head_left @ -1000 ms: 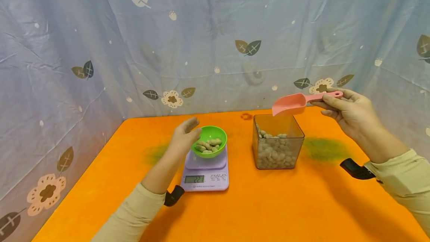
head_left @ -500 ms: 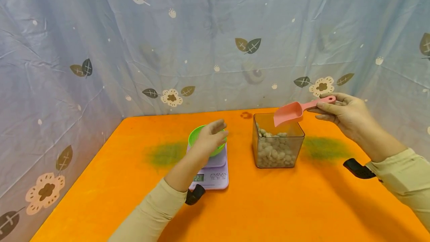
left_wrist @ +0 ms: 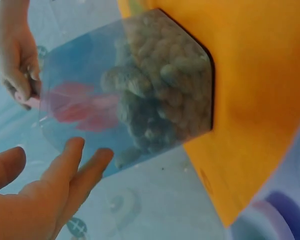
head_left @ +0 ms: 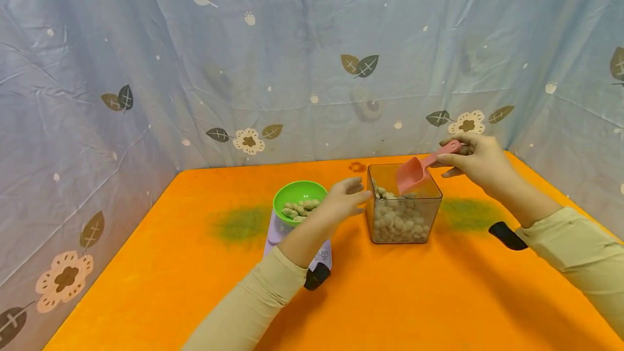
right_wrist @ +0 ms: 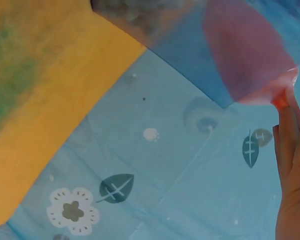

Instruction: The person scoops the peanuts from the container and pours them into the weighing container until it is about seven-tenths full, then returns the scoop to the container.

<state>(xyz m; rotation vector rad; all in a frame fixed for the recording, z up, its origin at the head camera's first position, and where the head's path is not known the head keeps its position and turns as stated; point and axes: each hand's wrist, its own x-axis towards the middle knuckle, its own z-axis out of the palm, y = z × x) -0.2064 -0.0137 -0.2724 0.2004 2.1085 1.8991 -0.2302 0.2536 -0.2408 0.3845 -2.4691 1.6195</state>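
My right hand (head_left: 480,161) pinches the handle of a pink scoop (head_left: 411,174), whose blade dips inside the mouth of a clear square container (head_left: 401,223). Unshelled peanuts (left_wrist: 160,85) fill the lower part of this container. In the right wrist view the scoop (right_wrist: 250,55) shows through the container's wall. My left hand (head_left: 341,202) reaches to the container's left side with its fingers extended, fingertips right at the wall and holding nothing. Behind the left wrist, a green bowl (head_left: 283,199) with several peanuts (head_left: 297,209) sits on a purple kitchen scale (head_left: 274,234), partly hidden by the arm.
An orange cloth (head_left: 400,297) with green patches covers the table. A pale blue curtain (head_left: 302,26) printed with leaves and flowers hangs behind it and along both sides. The scale and the container stand a hand's width or so apart.
My left hand has moved right, from beside the bowl across the scale to the container. The right hand has come left and lowered the scoop from above the container into its mouth.
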